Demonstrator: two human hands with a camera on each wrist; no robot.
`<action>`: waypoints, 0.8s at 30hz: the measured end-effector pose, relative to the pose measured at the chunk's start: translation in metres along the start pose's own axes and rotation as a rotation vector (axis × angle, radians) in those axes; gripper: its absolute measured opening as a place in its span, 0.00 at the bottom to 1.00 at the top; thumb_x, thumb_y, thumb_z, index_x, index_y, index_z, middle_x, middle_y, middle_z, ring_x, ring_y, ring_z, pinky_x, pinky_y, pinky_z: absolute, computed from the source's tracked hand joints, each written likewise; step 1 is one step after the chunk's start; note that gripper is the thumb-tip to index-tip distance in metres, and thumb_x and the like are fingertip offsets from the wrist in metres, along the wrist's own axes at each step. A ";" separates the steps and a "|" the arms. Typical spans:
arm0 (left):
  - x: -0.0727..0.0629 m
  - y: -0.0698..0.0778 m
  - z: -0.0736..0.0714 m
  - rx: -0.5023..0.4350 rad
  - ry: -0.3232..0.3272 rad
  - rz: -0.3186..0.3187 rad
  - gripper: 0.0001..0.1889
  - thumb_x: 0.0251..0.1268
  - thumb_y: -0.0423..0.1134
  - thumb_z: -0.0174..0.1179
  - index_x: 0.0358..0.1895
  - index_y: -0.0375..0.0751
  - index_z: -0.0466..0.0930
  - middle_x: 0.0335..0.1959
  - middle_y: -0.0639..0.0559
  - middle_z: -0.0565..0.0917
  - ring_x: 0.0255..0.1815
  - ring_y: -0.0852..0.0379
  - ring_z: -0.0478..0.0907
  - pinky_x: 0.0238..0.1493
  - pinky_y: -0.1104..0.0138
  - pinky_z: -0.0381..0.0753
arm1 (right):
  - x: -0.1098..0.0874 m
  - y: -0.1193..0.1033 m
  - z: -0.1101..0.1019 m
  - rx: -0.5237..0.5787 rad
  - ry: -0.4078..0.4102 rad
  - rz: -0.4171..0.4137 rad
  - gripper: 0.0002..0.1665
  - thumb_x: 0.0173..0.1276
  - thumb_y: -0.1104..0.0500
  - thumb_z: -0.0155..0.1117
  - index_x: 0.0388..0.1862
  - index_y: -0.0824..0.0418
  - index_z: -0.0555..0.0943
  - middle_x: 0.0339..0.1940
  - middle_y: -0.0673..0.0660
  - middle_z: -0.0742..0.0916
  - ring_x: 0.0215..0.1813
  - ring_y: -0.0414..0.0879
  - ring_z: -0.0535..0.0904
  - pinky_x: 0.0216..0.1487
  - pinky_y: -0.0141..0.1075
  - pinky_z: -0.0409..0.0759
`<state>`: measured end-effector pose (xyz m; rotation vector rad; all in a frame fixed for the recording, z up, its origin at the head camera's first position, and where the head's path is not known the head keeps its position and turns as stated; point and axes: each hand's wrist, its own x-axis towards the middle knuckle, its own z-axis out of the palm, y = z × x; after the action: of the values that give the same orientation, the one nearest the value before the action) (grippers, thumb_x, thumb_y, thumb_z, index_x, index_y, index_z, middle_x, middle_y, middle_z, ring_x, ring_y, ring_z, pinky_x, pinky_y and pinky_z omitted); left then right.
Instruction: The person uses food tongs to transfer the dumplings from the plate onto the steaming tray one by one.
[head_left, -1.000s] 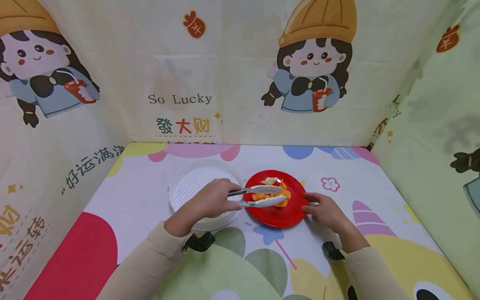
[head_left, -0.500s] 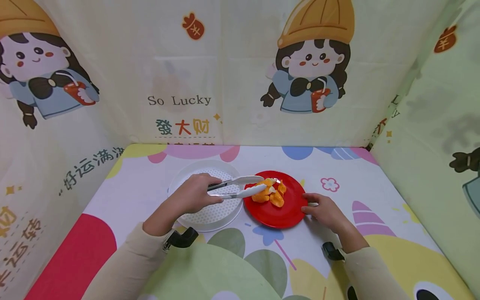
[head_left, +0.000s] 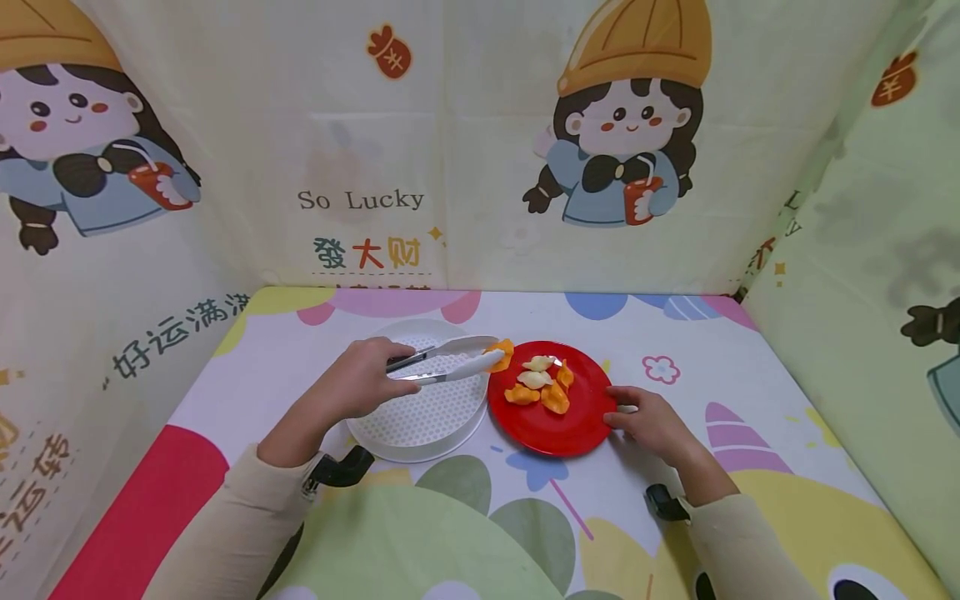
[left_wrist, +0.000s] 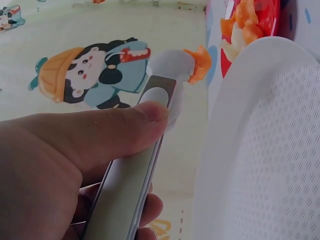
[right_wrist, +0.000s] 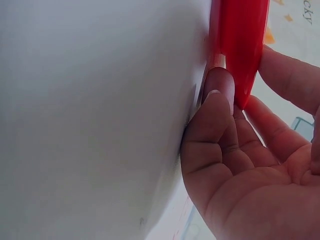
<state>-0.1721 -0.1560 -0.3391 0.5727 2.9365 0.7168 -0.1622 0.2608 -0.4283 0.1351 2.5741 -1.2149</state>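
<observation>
My left hand (head_left: 348,379) grips a pair of tongs (head_left: 461,365) with white tips, thumb on one arm of them (left_wrist: 127,182). Between the tips is an orange dumpling (head_left: 502,356), held above the gap between the white perforated steamer tray (head_left: 412,421) and the red plate (head_left: 581,425). Several dumplings lie on the plate, some orange (head_left: 555,398) and some pale (head_left: 535,380). At the plate's right rim, my right hand (head_left: 647,419) pinches the edge; in the right wrist view the thumb is on one side of the rim (right_wrist: 245,55) and fingers are on the other.
The tray stands directly left of the plate on a tabletop with a colourful printed cover (head_left: 540,525). Printed cloth walls (head_left: 480,167) enclose the back and both sides.
My left hand has drawn back leftward from over the plate. The tongs have lifted an orange dumpling off it, towards the tray. The right hand stays at the plate's rim.
</observation>
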 end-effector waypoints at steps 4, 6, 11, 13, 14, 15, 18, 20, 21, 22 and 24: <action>-0.004 -0.006 -0.005 -0.008 0.009 -0.031 0.29 0.59 0.42 0.73 0.61 0.31 0.79 0.53 0.39 0.83 0.48 0.44 0.77 0.47 0.54 0.80 | 0.001 0.001 0.000 -0.001 -0.003 -0.003 0.40 0.67 0.56 0.70 0.74 0.68 0.66 0.67 0.70 0.74 0.59 0.61 0.75 0.44 0.42 0.85; -0.006 -0.010 -0.008 -0.009 0.015 -0.038 0.29 0.59 0.41 0.73 0.61 0.31 0.79 0.53 0.38 0.82 0.49 0.44 0.77 0.46 0.54 0.80 | 0.001 0.001 0.000 -0.001 -0.002 -0.001 0.40 0.67 0.56 0.70 0.74 0.68 0.66 0.67 0.70 0.74 0.59 0.61 0.75 0.44 0.42 0.85; -0.013 -0.021 -0.017 0.007 0.029 -0.061 0.29 0.60 0.42 0.72 0.61 0.29 0.78 0.52 0.36 0.82 0.46 0.44 0.77 0.43 0.55 0.80 | 0.002 0.001 0.001 -0.002 -0.004 0.004 0.40 0.67 0.56 0.70 0.74 0.67 0.66 0.67 0.70 0.74 0.59 0.61 0.75 0.45 0.42 0.85; -0.016 -0.025 -0.020 0.009 0.028 -0.076 0.30 0.60 0.42 0.71 0.62 0.29 0.78 0.52 0.35 0.81 0.45 0.44 0.76 0.40 0.57 0.79 | 0.002 0.001 0.001 -0.002 -0.004 0.003 0.40 0.67 0.56 0.70 0.74 0.67 0.66 0.67 0.70 0.74 0.59 0.61 0.75 0.44 0.42 0.85; -0.017 -0.027 -0.021 0.011 0.029 -0.081 0.30 0.60 0.42 0.71 0.62 0.28 0.78 0.52 0.35 0.81 0.44 0.44 0.76 0.39 0.57 0.79 | 0.002 0.001 0.001 -0.002 -0.003 0.002 0.40 0.67 0.56 0.70 0.74 0.67 0.66 0.67 0.70 0.74 0.59 0.61 0.75 0.45 0.42 0.85; -0.017 -0.029 -0.022 0.013 0.030 -0.088 0.30 0.60 0.43 0.71 0.62 0.28 0.77 0.52 0.34 0.81 0.44 0.44 0.76 0.39 0.58 0.79 | 0.002 0.001 0.001 -0.003 -0.003 0.001 0.40 0.67 0.56 0.70 0.74 0.67 0.66 0.67 0.70 0.74 0.59 0.61 0.75 0.44 0.42 0.85; -0.020 -0.035 -0.025 0.017 0.038 -0.102 0.30 0.61 0.43 0.70 0.62 0.28 0.77 0.53 0.33 0.81 0.45 0.44 0.76 0.39 0.58 0.78 | 0.001 0.001 0.000 -0.004 -0.001 0.002 0.40 0.67 0.56 0.70 0.74 0.67 0.66 0.67 0.70 0.74 0.59 0.61 0.75 0.44 0.42 0.85; -0.021 -0.038 -0.026 0.024 0.045 -0.119 0.30 0.61 0.44 0.70 0.62 0.28 0.77 0.54 0.33 0.81 0.46 0.43 0.75 0.40 0.58 0.77 | 0.001 0.001 0.000 -0.006 0.001 -0.001 0.40 0.67 0.56 0.70 0.74 0.67 0.66 0.67 0.70 0.74 0.58 0.60 0.75 0.44 0.42 0.85; -0.021 -0.040 -0.026 0.027 0.045 -0.132 0.30 0.61 0.44 0.70 0.63 0.28 0.77 0.55 0.32 0.80 0.47 0.42 0.75 0.40 0.58 0.77 | 0.001 0.002 0.000 -0.007 0.002 -0.003 0.40 0.67 0.56 0.70 0.74 0.67 0.66 0.67 0.70 0.74 0.58 0.60 0.76 0.44 0.42 0.85; -0.022 -0.041 -0.026 0.030 0.045 -0.142 0.31 0.61 0.44 0.70 0.63 0.28 0.77 0.55 0.32 0.80 0.47 0.42 0.75 0.41 0.57 0.77 | 0.001 0.002 0.000 -0.006 0.003 -0.004 0.40 0.67 0.56 0.70 0.73 0.67 0.66 0.67 0.70 0.74 0.57 0.60 0.76 0.44 0.42 0.85; -0.022 -0.044 -0.026 0.037 0.042 -0.162 0.31 0.61 0.44 0.70 0.64 0.28 0.76 0.57 0.31 0.80 0.48 0.40 0.74 0.41 0.57 0.77 | 0.001 0.002 0.000 -0.006 0.003 -0.006 0.40 0.67 0.56 0.70 0.73 0.67 0.66 0.67 0.70 0.74 0.57 0.60 0.76 0.44 0.42 0.85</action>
<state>-0.1703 -0.2115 -0.3364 0.3214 2.9960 0.6654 -0.1630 0.2623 -0.4306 0.1281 2.5819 -1.2099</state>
